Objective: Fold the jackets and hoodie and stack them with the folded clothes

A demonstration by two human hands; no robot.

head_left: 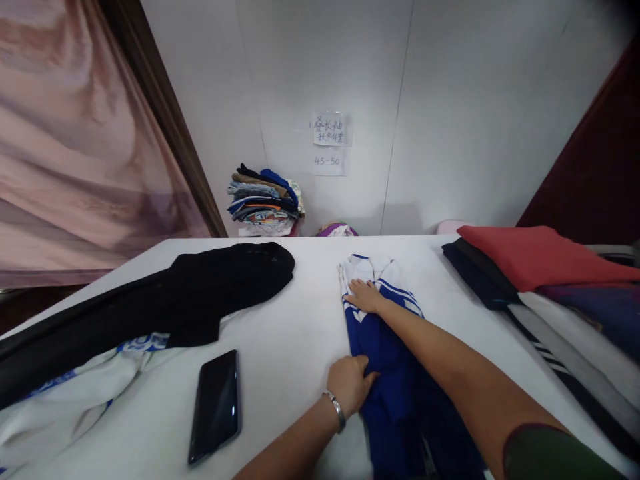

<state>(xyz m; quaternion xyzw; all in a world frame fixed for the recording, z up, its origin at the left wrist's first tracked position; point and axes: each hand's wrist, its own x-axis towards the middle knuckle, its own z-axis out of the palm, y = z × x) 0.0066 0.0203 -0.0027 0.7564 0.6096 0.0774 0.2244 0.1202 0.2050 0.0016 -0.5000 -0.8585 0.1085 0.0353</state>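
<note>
A blue and white long-sleeved jacket (395, 393) with striped shoulders lies narrowed lengthwise on the white table. My right hand (364, 295) rests flat on its white upper part, fingers spread. Lower down, at the garment's left edge, my left hand (349, 383) has its fingers curled on the blue cloth, gripping the edge; a silver bracelet circles that wrist. My right forearm crosses over the jacket and hides some of its right side. The lower end runs out of view at the bottom.
A black garment (230, 273) and a white one with blue print (110, 373) lie at left. Near them is a dark phone (216, 407). Folded clothes, a red one (540, 257) on top, are stacked at right. Behind the table stands a clothes pile (265, 200).
</note>
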